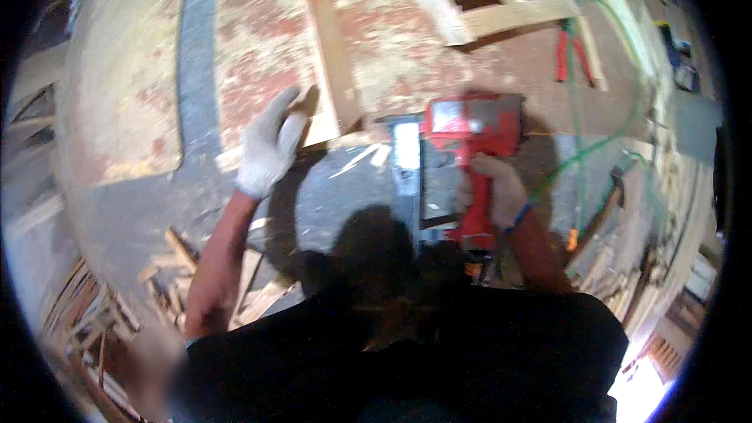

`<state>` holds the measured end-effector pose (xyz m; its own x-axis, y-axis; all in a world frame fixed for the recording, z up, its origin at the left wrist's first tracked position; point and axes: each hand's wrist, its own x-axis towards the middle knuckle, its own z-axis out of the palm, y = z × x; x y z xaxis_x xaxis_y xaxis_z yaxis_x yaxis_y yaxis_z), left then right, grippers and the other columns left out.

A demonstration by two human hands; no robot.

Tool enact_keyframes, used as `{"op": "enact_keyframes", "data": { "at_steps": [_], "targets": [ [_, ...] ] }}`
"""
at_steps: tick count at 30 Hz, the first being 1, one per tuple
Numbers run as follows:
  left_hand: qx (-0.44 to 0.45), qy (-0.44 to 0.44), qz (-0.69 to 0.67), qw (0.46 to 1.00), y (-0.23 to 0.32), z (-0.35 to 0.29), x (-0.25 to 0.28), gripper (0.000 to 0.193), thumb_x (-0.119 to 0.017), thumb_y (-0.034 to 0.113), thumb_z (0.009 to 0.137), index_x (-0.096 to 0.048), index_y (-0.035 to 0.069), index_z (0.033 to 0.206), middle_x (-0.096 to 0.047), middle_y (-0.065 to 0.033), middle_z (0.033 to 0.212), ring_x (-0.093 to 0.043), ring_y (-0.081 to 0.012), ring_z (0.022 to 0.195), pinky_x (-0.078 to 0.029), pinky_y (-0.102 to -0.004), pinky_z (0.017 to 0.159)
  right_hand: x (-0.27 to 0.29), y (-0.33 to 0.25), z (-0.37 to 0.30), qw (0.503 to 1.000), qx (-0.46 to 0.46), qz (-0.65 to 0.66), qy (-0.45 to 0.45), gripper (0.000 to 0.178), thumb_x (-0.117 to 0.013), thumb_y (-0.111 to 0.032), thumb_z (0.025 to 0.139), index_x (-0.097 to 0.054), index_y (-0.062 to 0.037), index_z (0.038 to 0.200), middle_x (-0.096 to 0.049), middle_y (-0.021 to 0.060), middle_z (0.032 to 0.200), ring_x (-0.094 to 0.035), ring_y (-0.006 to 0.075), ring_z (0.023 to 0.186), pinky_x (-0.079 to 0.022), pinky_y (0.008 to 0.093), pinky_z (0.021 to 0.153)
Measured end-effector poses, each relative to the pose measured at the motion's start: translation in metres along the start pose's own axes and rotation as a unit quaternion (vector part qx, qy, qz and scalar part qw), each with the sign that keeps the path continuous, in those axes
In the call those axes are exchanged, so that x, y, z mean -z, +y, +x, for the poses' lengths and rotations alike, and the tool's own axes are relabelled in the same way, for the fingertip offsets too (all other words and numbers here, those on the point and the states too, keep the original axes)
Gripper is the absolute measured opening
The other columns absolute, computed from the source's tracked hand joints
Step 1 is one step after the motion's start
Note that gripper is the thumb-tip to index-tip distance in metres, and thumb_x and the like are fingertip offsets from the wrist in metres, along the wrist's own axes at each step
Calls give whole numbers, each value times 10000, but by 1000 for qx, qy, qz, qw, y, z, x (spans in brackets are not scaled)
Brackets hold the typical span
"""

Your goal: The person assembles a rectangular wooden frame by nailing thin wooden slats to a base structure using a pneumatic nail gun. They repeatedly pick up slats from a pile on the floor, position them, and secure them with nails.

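Observation:
My right hand (501, 186), in a pale glove, is wrapped round the handle of a red nail gun (507, 127). The gun's dark magazine (406, 180) runs down along its left side. My left hand (268, 145), in a white glove, has its fingers stretched out and the thumb apart. It is beside the near end of a long wooden plank (330, 55); whether it touches the wood I cannot tell. A crosswise wooden strip (345, 140) lies at that end, partly hidden behind the left hand and the gun.
A slatted wooden frame (513, 13) lies at the far right, with red-handled pliers (562, 55) by its corner. A green hose (599, 145) loops along the right side near a hammer (603, 207). Wood offcuts (254, 286) lie at the lower left. A dark strip (200, 55) crosses the worn tabletop.

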<state>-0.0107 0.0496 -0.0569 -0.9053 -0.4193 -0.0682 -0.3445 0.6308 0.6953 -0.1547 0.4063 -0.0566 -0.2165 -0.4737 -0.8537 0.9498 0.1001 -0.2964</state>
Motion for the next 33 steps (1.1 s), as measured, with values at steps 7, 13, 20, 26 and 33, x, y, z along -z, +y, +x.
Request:
{"op": "enact_keyframes", "data": {
  "at_steps": [7, 13, 20, 26, 33],
  "targets": [
    [-80, -6, 194, 978, 26, -14, -10, 408, -762, 215, 853, -612, 81, 1208, -638, -150, 1066, -624, -347, 931, -487, -446, 815, 66, -15, -38, 818, 254, -493, 153, 293, -591, -299, 951, -703, -39, 1023, -711, 134, 931, -686, 268, 885, -551, 409, 776],
    [16, 160, 57, 985, 55, -6, 9, 241, -684, 68, 856, -640, 52, 1092, -653, -163, 963, -662, -301, 895, -513, -382, 804, 175, -95, -69, 509, 380, -527, 564, 386, -613, -411, 908, -690, -61, 1053, -708, 208, 1007, -671, 411, 975, -521, 492, 856],
    [6, 322, -149, 935, 57, 27, 62, 303, -694, 83, 861, -654, -7, 1147, -706, -128, 1008, -672, -234, 896, -534, -371, 806, 300, -13, -103, 395, 245, -564, 683, 813, -752, -333, 849, -398, -16, 1509, -613, 248, 1347, -573, 400, 1256, -432, 461, 1082],
    [10, 344, -207, 916, 38, 54, 76, 320, -659, 99, 898, -623, -25, 1190, -673, -111, 1061, -658, -161, 842, -579, -301, 684, 271, 1, -115, 494, 151, -563, 645, 741, -777, -263, 835, -472, 1, 1456, -602, 195, 1324, -603, 335, 1141, -461, 422, 995],
    [24, 351, -192, 916, 66, 52, 52, 266, -714, 127, 809, -656, 34, 1051, -652, -154, 981, -655, -302, 892, -509, -396, 784, 248, 25, -140, 587, 172, -538, 580, 655, -770, -212, 832, -504, 1, 1391, -634, 173, 1163, -616, 290, 983, -481, 403, 866]
  ]
}}
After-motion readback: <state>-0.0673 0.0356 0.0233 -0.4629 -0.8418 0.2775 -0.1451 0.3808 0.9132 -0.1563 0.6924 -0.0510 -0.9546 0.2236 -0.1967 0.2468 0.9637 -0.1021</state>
